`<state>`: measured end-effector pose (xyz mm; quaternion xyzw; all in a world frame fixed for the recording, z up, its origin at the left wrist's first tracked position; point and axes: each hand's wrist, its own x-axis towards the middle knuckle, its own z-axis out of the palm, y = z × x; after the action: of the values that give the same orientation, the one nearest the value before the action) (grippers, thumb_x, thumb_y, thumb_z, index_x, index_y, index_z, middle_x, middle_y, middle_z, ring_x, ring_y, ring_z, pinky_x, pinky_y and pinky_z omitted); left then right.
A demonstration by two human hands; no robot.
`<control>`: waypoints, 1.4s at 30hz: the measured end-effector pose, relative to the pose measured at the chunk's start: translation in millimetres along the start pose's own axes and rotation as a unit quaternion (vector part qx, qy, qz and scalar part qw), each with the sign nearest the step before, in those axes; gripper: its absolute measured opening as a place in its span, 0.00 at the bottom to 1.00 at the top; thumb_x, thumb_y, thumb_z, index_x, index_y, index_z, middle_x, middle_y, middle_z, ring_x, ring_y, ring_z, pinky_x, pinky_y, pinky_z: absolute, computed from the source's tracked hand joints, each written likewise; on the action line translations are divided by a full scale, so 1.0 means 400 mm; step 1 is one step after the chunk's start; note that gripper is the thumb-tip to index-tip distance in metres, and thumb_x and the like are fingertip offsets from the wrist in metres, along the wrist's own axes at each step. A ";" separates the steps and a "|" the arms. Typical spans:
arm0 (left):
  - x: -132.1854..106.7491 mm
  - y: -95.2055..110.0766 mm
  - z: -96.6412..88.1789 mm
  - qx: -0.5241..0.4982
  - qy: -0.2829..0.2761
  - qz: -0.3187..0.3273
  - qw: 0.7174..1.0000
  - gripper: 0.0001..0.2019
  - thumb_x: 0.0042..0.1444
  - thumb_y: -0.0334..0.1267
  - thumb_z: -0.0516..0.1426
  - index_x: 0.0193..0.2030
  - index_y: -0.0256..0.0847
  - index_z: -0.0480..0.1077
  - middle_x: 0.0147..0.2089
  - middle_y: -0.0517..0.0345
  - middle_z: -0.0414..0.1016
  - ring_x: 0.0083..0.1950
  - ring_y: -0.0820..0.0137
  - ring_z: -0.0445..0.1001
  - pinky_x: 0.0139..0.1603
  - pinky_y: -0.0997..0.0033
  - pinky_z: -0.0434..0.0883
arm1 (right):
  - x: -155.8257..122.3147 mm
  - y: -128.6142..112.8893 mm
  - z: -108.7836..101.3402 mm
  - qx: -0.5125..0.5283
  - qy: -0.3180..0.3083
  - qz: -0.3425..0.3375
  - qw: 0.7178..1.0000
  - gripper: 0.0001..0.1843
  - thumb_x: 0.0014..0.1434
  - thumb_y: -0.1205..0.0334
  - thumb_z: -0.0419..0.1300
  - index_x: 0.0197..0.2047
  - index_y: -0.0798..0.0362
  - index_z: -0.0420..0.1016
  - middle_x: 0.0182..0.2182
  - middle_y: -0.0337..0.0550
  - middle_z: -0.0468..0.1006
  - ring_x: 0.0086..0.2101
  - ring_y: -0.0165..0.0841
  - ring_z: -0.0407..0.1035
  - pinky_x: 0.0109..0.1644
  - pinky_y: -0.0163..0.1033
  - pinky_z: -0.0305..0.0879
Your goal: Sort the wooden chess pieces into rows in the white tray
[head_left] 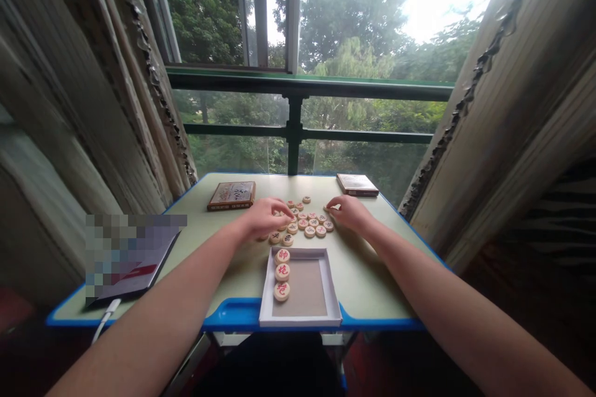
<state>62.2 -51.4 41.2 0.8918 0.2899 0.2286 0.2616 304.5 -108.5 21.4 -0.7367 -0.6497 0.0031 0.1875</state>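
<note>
Loose round wooden Chinese chess pieces point(303, 223), with red or black characters, lie in a cluster mid-table. My left hand point(265, 217) reaches over the cluster's left side, its fingers apart and hiding some pieces. At the right edge of the cluster, my right hand point(350, 213) has its fingertips closed on a chess piece point(326, 208), mostly covered by the fingers. Nearer to me sits a shallow white box tray point(333, 285). Three red-marked pieces point(282, 273) show in a column along its left wall, with the uppermost resting over another piece.
A patterned flat box point(231, 195) stands at the back left, another flat box point(357, 185) at the back right. At the left edge is a dark laptop-like item point(153, 260), partly blurred, with a white cable point(110, 311). Curtains point(465, 111) flank the window.
</note>
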 end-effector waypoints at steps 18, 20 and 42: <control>0.016 -0.086 -0.005 0.229 -0.002 -0.069 0.971 0.18 0.53 0.45 0.50 0.45 0.43 0.74 0.46 0.53 0.77 0.47 0.63 0.73 0.48 0.70 0.67 | 0.000 0.003 -0.001 0.046 -0.010 -0.014 0.999 0.12 0.53 0.55 0.59 0.36 0.52 0.78 0.35 0.43 0.78 0.31 0.31 0.69 0.35 0.34 0.62; 0.015 -0.084 -0.004 0.224 0.000 -0.064 0.973 0.18 0.54 0.45 0.50 0.45 0.43 0.74 0.46 0.52 0.77 0.46 0.63 0.73 0.47 0.71 0.67 | 0.002 0.008 -0.005 0.050 -0.012 -0.006 0.999 0.13 0.52 0.53 0.60 0.35 0.52 0.78 0.35 0.43 0.78 0.31 0.31 0.69 0.34 0.34 0.62; 0.025 -0.102 0.003 0.200 0.033 -0.033 0.979 0.17 0.55 0.36 0.49 0.45 0.37 0.75 0.47 0.50 0.76 0.49 0.63 0.72 0.54 0.68 0.67 | -0.005 0.000 -0.021 0.046 -0.032 -0.010 0.998 0.13 0.52 0.57 0.59 0.39 0.53 0.78 0.38 0.44 0.79 0.33 0.32 0.71 0.36 0.32 0.63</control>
<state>54.0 -17.0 18.3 0.9080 0.3675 0.1867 0.0752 306.3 -112.6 28.9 -0.7202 -0.6619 0.0547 0.2005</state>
